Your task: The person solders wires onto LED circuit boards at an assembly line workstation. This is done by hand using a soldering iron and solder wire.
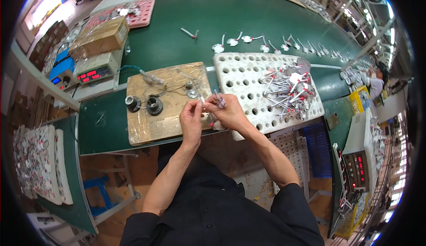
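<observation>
My left hand (191, 119) is closed in a pinch above the right front of a cardboard-topped board (173, 133). It meets my right hand (233, 113) at a short white wire-like piece (202, 99). My right hand is closed too, with a bundle of small dark and reddish parts (219, 101) showing between its fingers. Below that hand a pale disc with a red bit (217, 125) sticks out. Which fingers grip the white piece is partly hidden. On the board stand a black round fixture (154, 106), a metal-topped cup (132, 103) and a small metal post (190, 86).
A white perforated foam tray (239, 71) at right bears a heap of discs with white wires (293, 88). More wired discs (218, 48) line the green table (186, 11). At left, a cardboard box (98, 37) rests on a meter (95, 71) with a red display.
</observation>
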Tool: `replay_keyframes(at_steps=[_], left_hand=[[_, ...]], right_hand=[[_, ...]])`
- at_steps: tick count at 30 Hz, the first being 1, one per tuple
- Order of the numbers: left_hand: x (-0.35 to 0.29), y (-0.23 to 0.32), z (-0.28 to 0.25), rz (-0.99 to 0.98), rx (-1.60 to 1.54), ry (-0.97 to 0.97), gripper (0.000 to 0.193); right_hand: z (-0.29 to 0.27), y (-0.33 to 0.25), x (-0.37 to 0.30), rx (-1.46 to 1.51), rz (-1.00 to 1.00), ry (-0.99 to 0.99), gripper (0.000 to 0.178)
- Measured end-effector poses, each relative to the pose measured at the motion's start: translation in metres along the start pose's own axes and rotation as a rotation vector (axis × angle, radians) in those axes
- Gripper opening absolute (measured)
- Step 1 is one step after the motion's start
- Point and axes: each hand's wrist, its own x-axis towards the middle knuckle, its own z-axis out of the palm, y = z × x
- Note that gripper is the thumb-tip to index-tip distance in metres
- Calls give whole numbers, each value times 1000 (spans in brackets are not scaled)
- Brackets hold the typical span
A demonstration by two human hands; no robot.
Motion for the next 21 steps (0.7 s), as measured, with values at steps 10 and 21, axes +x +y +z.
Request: replay_keyframes(at_steps=[10, 21], left_hand=[[3, 27, -37, 25, 124, -568, 32], [-2, 28, -50, -111, 215, -447, 28]], right_hand=[[-11, 7, 15, 363, 147, 64, 16], [-21, 8, 20, -171, -6, 124, 16]])
